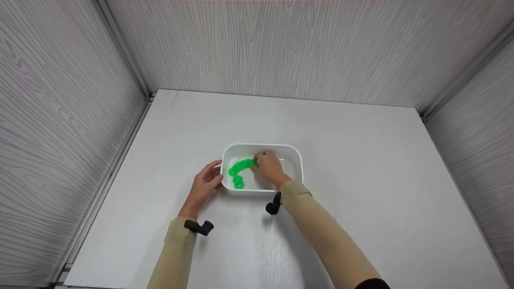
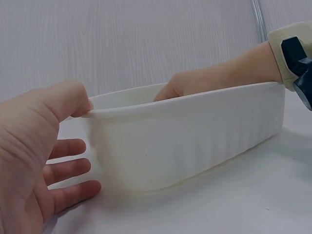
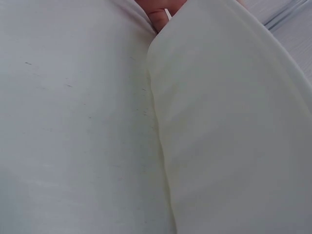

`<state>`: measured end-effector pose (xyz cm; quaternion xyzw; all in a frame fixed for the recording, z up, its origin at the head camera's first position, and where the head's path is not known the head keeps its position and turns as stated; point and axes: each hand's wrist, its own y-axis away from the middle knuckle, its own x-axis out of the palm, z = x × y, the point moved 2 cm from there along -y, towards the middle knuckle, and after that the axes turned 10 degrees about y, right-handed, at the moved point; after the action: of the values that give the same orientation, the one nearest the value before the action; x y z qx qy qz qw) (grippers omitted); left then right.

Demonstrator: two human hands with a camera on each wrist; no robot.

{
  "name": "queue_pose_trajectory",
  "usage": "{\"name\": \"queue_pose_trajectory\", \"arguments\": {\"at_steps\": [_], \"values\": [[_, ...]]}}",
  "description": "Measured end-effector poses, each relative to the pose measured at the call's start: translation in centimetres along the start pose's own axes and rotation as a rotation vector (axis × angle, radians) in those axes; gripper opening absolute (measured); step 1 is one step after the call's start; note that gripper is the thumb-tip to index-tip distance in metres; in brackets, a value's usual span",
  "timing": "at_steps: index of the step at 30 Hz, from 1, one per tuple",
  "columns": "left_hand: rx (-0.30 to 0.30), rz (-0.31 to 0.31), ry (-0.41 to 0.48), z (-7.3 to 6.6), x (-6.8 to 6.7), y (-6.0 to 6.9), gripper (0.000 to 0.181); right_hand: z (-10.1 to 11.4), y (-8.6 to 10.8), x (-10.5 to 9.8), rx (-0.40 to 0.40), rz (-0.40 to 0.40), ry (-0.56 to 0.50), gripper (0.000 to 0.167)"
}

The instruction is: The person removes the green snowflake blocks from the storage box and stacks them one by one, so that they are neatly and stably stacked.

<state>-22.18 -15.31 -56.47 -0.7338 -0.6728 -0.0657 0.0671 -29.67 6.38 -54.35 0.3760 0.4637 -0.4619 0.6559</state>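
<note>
A white plastic tub (image 1: 295,186) with rounded corners stands on the table. Inside it, bright green bumpy, flower-like pieces (image 1: 243,164) form a curved row along the left side. My right hand (image 1: 268,166) reaches into the tub and pinches the green piece at the row's upper right end; its fingertips are partly hidden. At the tub's left end is my left hand (image 1: 204,184). In the left wrist view, its thumb (image 2: 73,100) bends over the rim and the other fingers (image 2: 73,192) lie along the outside. The tub wall fills much of the right wrist view.
The white table (image 1: 361,160) surrounds the tub, with pale wood-grain panels (image 1: 261,48) behind and at both sides. A thin pale-gold line (image 1: 281,159) shows inside the tub beside the right hand. Each wrist wears a black camera mount (image 1: 199,227).
</note>
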Motion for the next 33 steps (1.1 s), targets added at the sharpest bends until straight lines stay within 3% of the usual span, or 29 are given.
{"name": "queue_pose_trajectory", "arguments": {"at_steps": [7, 18, 26, 33], "values": [[-0.045, -0.028, 0.032, -0.3, 0.3, 0.1, 0.045, 0.1, 0.0, -0.1, -0.004, 0.005, -0.014, 0.03], [0.001, -0.025, 0.048, 0.1, 0.3, 0.1, 0.045, -0.1, 0.1, -0.1, 0.001, 0.051, -0.101, 0.028], [0.0, 0.0, 0.101, 0.4, 0.0, 0.4, 0.045, 0.0, 0.3, -0.7, 0.002, 0.07, -0.156, 0.031], [0.01, 0.069, 0.134, 0.5, -0.2, 0.3, 0.046, 0.0, 0.3, -1.2, 0.006, 0.067, -0.158, 0.034]]}}
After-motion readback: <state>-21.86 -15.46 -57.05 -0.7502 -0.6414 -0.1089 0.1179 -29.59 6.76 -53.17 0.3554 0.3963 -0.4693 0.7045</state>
